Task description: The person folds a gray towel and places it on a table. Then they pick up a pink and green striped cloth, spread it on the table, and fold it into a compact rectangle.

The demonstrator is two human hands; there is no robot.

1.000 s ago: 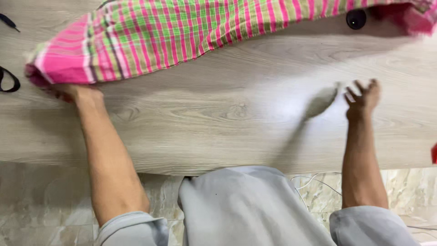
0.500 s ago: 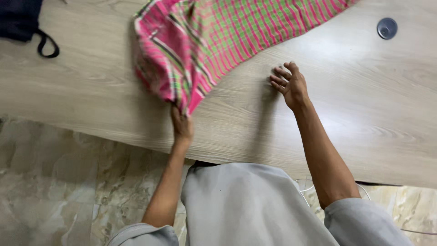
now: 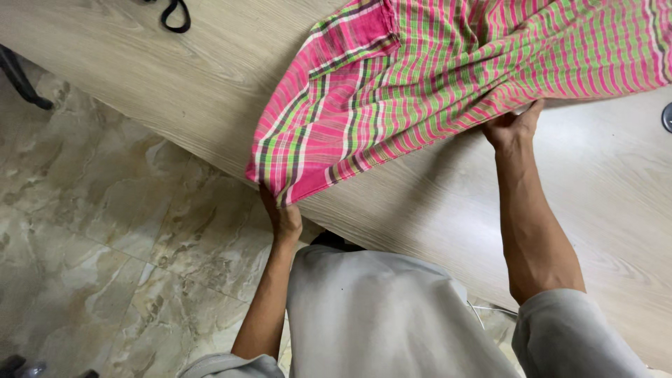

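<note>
A pink and green checked cloth (image 3: pixel 434 77) lies spread over the light wooden table (image 3: pixel 210 91), its near corner hanging past the table's front edge. My left hand (image 3: pixel 282 218) pinches that corner from below, at the table's edge. My right hand (image 3: pixel 512 126) grips the cloth's lower edge farther right, with its fingers tucked under the fabric. Both forearms are bare, with grey sleeves pushed up.
A black strap loop (image 3: pixel 175 14) lies at the table's far left. A round dark cable port (image 3: pixel 666 117) shows at the right edge. A black furniture leg (image 3: pixel 21 80) stands on the marbled tile floor (image 3: pixel 98 231) to the left.
My right hand went from resting open on the bare table to gripping the cloth's edge. My left hand pulled its corner to the table's front edge, and the cloth now lies flatter.
</note>
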